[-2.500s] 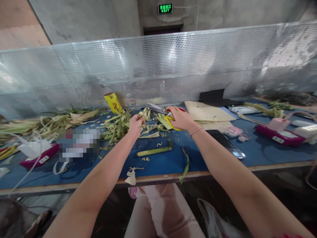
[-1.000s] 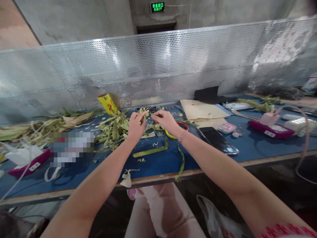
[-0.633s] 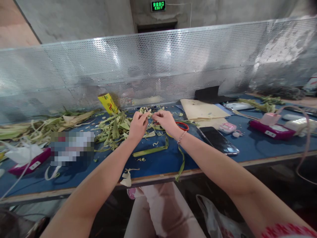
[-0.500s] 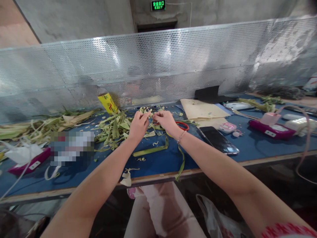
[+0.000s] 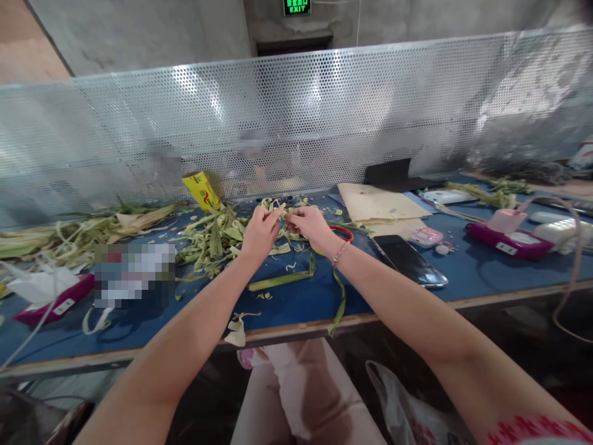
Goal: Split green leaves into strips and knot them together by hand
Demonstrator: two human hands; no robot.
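My left hand (image 5: pixel 260 232) and my right hand (image 5: pixel 311 226) meet fingertip to fingertip over the far middle of the blue table. Both are closed in a pinch on a small pale piece of corn husk (image 5: pixel 283 216), mostly hidden by the fingers. Left of my left hand lies a heap of pale green husk pieces (image 5: pixel 217 238), twisted and tangled. Red-handled scissors (image 5: pixel 343 232) rest partly behind my right wrist. Nearer me lie a flat green husk strip (image 5: pixel 280 282) and a long strip (image 5: pixel 341 306) hanging over the front edge.
A phone (image 5: pixel 410 261) and brown paper (image 5: pixel 377 207) lie at right, with a pink case (image 5: pixel 426 236) and a magenta power strip (image 5: pixel 509 240). A yellow box (image 5: pixel 201 190) leans at the back near the perforated metal screen (image 5: pixel 301 117). Long husks (image 5: pixel 115 228) and another power strip (image 5: pixel 58 303) sit left.
Hardly anything differs. My hands keep the same pinch in the same place, and the view has tipped down very slightly.
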